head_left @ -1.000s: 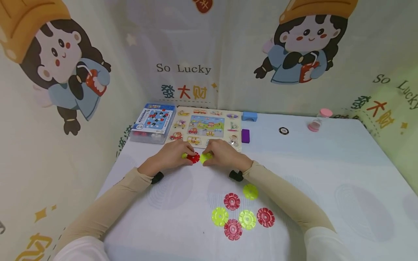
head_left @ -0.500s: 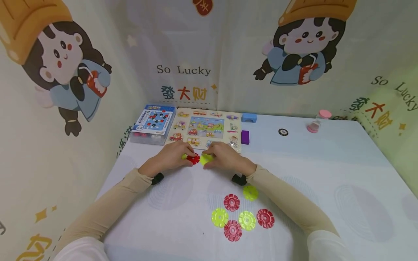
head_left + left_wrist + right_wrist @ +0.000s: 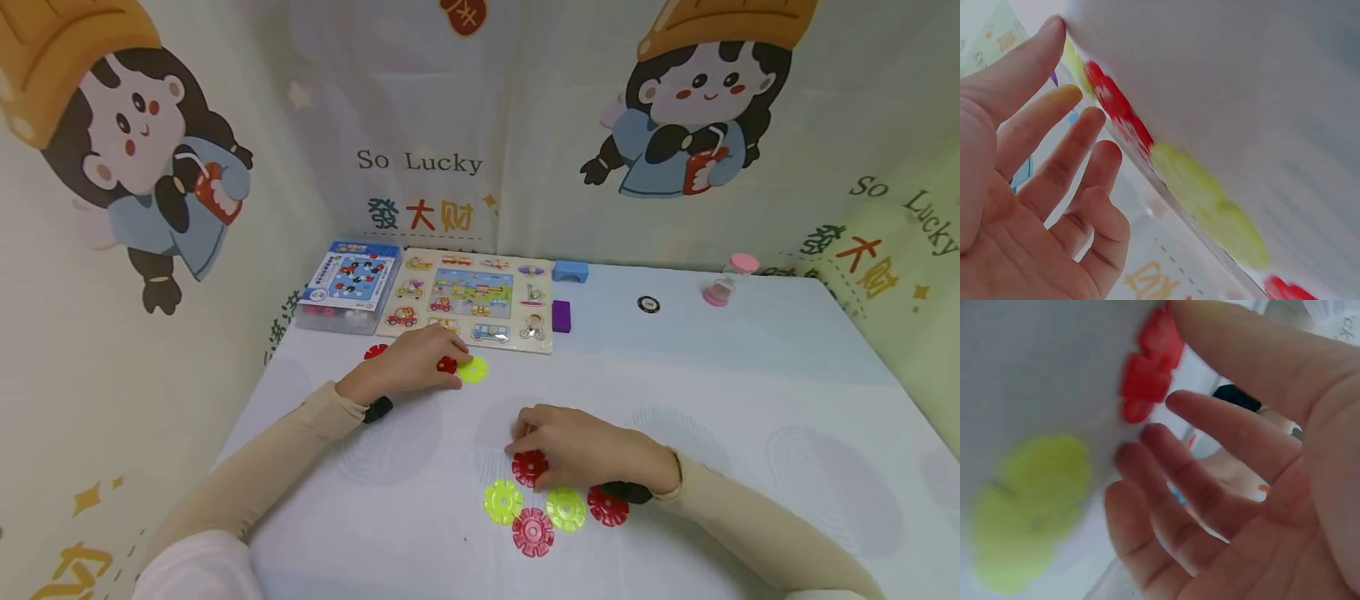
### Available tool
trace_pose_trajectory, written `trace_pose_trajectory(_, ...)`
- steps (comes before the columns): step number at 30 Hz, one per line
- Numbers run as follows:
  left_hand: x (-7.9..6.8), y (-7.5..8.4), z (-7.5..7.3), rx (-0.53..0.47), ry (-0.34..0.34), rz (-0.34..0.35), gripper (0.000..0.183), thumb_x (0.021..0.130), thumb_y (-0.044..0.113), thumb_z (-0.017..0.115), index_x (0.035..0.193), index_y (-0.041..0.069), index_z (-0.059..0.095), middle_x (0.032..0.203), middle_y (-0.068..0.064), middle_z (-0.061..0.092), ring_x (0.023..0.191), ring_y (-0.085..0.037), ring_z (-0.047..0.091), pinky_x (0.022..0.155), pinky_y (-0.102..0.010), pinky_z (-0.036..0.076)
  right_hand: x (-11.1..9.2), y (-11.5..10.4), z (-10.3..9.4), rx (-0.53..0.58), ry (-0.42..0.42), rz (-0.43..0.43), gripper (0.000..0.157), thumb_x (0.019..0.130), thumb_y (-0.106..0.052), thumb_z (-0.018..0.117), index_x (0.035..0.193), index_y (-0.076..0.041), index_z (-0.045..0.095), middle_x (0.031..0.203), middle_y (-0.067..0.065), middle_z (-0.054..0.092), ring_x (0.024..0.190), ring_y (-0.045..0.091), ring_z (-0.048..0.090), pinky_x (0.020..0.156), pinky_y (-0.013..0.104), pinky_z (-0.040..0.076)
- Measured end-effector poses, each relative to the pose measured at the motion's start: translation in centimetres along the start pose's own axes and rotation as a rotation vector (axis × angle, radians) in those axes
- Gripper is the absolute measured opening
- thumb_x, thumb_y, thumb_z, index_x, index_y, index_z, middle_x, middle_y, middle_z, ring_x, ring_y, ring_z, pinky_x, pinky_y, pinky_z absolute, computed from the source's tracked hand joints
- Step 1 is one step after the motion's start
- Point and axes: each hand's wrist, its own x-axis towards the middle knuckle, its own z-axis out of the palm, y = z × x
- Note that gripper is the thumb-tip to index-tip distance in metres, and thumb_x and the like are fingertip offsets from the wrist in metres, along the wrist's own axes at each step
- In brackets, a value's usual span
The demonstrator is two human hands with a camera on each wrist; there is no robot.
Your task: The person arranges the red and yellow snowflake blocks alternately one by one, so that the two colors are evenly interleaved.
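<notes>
In the head view my left hand (image 3: 411, 360) reaches over a row of notched plastic discs, thumb and fingertips around a red disc (image 3: 446, 365) and near a yellow-green disc (image 3: 473, 369) at the row's right end. A red disc (image 3: 377, 351) shows at its left end. The left wrist view reveals another yellow-green disc (image 3: 1210, 212) between the reds. My right hand (image 3: 592, 446) is at a loose red disc (image 3: 529, 468); its thumb and loosely bent fingers lie around that disc. Beside it lie yellow-green discs (image 3: 502, 502) (image 3: 566, 509) and red discs (image 3: 533, 532) (image 3: 608, 507).
Behind the row stand a wooden vehicle puzzle (image 3: 474, 333) and a plastic box (image 3: 348, 287). A blue arch block (image 3: 571, 272), a purple block (image 3: 561, 317), a black round chip (image 3: 648, 304) and a pink-capped sand timer (image 3: 731, 281) sit farther right. A patterned curtain rises behind the table.
My right hand has let go of the yellow-green disc at the row's end and moved right and nearer to a loose red disc. My left hand has shifted slightly right, uncovering a red disc.
</notes>
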Motion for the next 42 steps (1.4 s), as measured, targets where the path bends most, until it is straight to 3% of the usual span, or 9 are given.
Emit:
trace_pose_trajectory(6, 0.6, 0.5, 0.4, 0.025, -0.002, 0.003, 0.046, 0.079, 0.045, 0.073, 0.121, 0.029, 0.065, 0.123, 0.010, 0.061, 0.119, -0.014, 0.049, 0.097, -0.038, 0.044, -1.2, 0.0, 1.0, -0.016, 0.046, -0.019, 0.042, 0.079, -0.035, 0.075, 0.119, -0.026, 0.066, 0.115, -0.009, 0.057, 0.105, 0.007, 0.051, 0.089, 0.024, 0.050)
trace_pose_trajectory(14, 0.9, 0.7, 0.3, 0.012, 0.007, 0.003, 0.044, 0.079, 0.043, 0.073, 0.119, 0.028, 0.067, 0.120, 0.010, 0.063, 0.114, -0.013, 0.050, 0.095, -0.036, 0.045, -1.3, 0.1, 1.0, -0.044, 0.058, -0.019, 0.040, 0.078, -0.039, 0.075, 0.114, -0.025, 0.065, 0.111, -0.009, 0.058, 0.100, 0.006, 0.052, 0.088, 0.023, 0.050)
trace_pose_trajectory(23, 0.9, 0.6, 0.4, 0.027, 0.006, -0.016, 0.044, 0.078, 0.045, 0.074, 0.119, 0.030, 0.067, 0.118, 0.011, 0.062, 0.112, -0.011, 0.050, 0.093, -0.033, 0.045, -0.6, 0.3, 0.6, -0.001, 0.087, -0.072, 0.034, 0.077, -0.038, 0.075, 0.109, -0.026, 0.070, 0.104, -0.007, 0.061, 0.088, 0.003, 0.057, 0.079, 0.017, 0.052)
trace_pose_trajectory(29, 0.9, 0.8, 0.3, 0.015, 0.007, 0.000, 0.043, 0.078, 0.043, 0.074, 0.118, 0.028, 0.068, 0.119, 0.010, 0.063, 0.112, -0.014, 0.051, 0.091, -0.035, 0.046, 1.3, 2.2, -0.2, 0.058, 0.165, -0.031, 0.037, 0.073, -0.042, 0.076, 0.106, -0.024, 0.071, 0.100, -0.009, 0.062, 0.082, 0.001, 0.056, 0.068, 0.011, 0.049)
trace_pose_trajectory(34, 0.9, 0.9, 0.4, 0.023, 0.006, -0.004, 0.042, 0.078, 0.042, 0.074, 0.118, 0.028, 0.068, 0.119, 0.009, 0.063, 0.112, -0.014, 0.051, 0.090, -0.034, 0.046, 4.2, 5.0, -1.7, 0.071, 0.262, 0.022, 0.038, 0.071, -0.043, 0.079, 0.102, -0.021, 0.074, 0.092, -0.009, 0.063, 0.075, 0.006, 0.055, 0.061, 0.015, 0.048)
trace_pose_trajectory(42, 1.0, 0.9, 0.3, 0.023, 0.004, 0.000, 0.041, 0.079, 0.040, 0.074, 0.117, 0.027, 0.068, 0.118, 0.008, 0.063, 0.112, -0.014, 0.051, 0.091, -0.035, 0.046, 7.8, 8.0, -2.6, 0.014, 0.292, 0.091, 0.033, 0.074, -0.038, 0.078, 0.100, -0.018, 0.075, 0.088, -0.006, 0.065, 0.077, 0.009, 0.055, 0.065, 0.020, 0.046)
